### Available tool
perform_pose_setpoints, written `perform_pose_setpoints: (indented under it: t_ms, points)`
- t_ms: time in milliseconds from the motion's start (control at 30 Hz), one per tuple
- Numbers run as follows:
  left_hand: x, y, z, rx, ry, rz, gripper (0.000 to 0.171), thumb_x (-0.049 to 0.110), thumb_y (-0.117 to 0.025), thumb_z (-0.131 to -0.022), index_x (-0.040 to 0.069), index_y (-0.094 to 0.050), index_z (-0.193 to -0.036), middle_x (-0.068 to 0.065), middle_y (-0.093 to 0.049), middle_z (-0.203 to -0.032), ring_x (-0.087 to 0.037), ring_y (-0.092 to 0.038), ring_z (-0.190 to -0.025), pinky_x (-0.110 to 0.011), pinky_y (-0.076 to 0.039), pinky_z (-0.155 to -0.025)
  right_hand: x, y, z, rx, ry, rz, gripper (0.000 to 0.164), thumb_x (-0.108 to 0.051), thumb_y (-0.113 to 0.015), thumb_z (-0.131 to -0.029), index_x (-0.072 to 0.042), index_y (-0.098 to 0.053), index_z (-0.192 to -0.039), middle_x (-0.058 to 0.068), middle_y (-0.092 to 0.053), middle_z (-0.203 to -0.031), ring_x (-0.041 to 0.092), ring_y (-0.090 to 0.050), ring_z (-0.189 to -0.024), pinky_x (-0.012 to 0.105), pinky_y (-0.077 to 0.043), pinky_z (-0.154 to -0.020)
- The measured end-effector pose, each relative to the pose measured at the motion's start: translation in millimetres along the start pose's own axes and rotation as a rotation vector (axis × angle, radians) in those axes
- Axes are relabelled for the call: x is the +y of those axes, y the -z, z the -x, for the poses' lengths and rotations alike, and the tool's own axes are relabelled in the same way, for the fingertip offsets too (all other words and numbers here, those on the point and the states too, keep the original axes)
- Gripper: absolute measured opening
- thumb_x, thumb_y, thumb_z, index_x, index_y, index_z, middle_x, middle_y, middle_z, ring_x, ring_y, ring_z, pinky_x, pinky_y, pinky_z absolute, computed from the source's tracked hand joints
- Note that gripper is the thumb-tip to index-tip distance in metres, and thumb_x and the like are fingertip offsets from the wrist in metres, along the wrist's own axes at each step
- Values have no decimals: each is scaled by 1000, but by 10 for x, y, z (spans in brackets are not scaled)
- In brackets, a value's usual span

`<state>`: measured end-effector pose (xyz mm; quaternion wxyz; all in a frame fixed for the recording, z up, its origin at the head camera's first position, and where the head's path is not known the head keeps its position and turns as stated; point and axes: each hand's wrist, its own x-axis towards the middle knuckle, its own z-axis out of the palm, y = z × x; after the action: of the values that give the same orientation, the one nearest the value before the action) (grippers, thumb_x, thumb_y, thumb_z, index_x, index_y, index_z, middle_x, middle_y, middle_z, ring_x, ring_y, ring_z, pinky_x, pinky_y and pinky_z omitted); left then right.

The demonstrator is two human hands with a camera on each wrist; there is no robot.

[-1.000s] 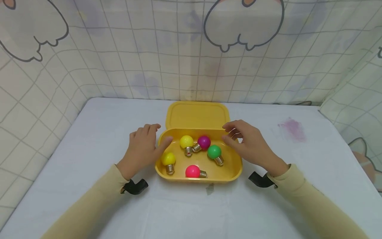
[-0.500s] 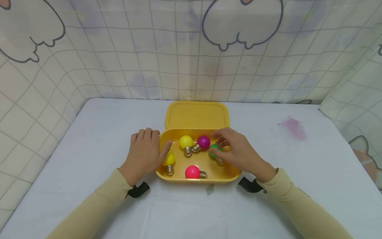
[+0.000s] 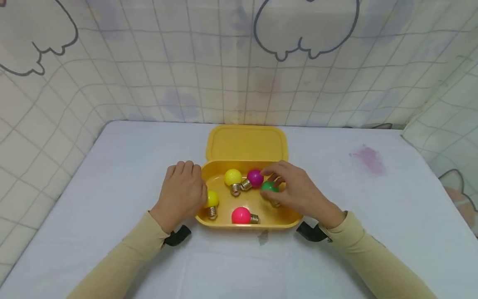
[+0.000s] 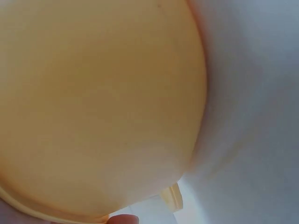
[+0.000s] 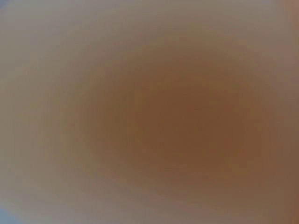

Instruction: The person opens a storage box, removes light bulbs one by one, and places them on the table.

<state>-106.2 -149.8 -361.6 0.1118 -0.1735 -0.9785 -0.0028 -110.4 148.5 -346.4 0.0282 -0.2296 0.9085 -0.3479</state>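
Observation:
In the head view my left hand (image 3: 182, 193) grips the left rim of an open yellow plastic box (image 3: 224, 226). The left wrist view is filled by the box's outer wall (image 4: 103, 93), with a fingertip (image 4: 124, 219) at its rim. My right hand (image 3: 298, 187) reaches over the box's right side, thumb and fingers curled round a green light bulb (image 3: 269, 187) that they partly cover. Beside its fingertips lies a purple bulb (image 3: 255, 177). Yellow bulbs lie at the back (image 3: 233, 177) and by my left hand (image 3: 212, 199). A pink bulb (image 3: 241, 215) is at the front.
The box's lid (image 3: 247, 143) lies folded back behind it. A white cloth (image 3: 149, 141) covers the table, with a pinkish stain (image 3: 369, 160) at the right. Gridded curtains (image 3: 209, 74) hang behind and at both sides. The right wrist view is only a brown blur.
Both hands have come in on the box. My left hand has closed on its left rim, the thumb tucking in. My right hand has moved left and down onto the green bulb.

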Motion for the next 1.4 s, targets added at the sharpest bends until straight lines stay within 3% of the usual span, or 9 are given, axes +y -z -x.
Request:
perform_pose_setpoints:
  t_ms: [167, 367, 867, 1133, 1400]
  points:
    - [0, 9, -14, -41, 5, 12, 20, 17, -48, -96, -2, -53, -94, -12, -46, -85, -32, -45, -89, -45, -41, -87, -17, 2, -21, -44, -31, 11, 39, -18, -82, -86, -8, -68, -121, 9, -69, -116, 20, -67, -96, 40, -60, -85]
    - [-12, 14, -14, -90, 15, 45, 19, 16, -47, -97, -2, -53, -97, -12, -46, -86, -32, -44, -90, -44, -40, -87, -61, -19, -40, -73, 25, 37, 35, -17, -84, -84, -7, -71, -115, 7, -71, -112, 18, -67, -92, 39, -60, -82]
    - [-12, -7, -28, -73, 3, 72, 18, 16, -46, -98, 0, -53, -96, -11, -45, -85, -30, -44, -88, -43, -39, -85, -58, 36, -6, -95, -66, 101, 37, -18, -83, -86, -9, -69, -119, 11, -67, -122, 22, -66, -98, 38, -60, -85]
    - [-11, -15, -27, -69, 2, 81, 18, 17, -46, -98, 0, -53, -97, -10, -45, -85, -30, -43, -88, -42, -38, -84, -62, 47, -19, -165, -120, 164, 38, -19, -84, -84, -8, -68, -117, 10, -64, -114, 19, -60, -90, 30, -56, -78]
    - [-22, -24, -24, -39, -8, 87, 17, 15, -46, -97, 0, -53, -94, -10, -45, -83, -30, -43, -86, -41, -37, -82, -66, 18, -16, -192, -59, 228, 39, -17, -86, -82, -9, -69, -116, 8, -66, -110, 20, -63, -94, 35, -60, -86]
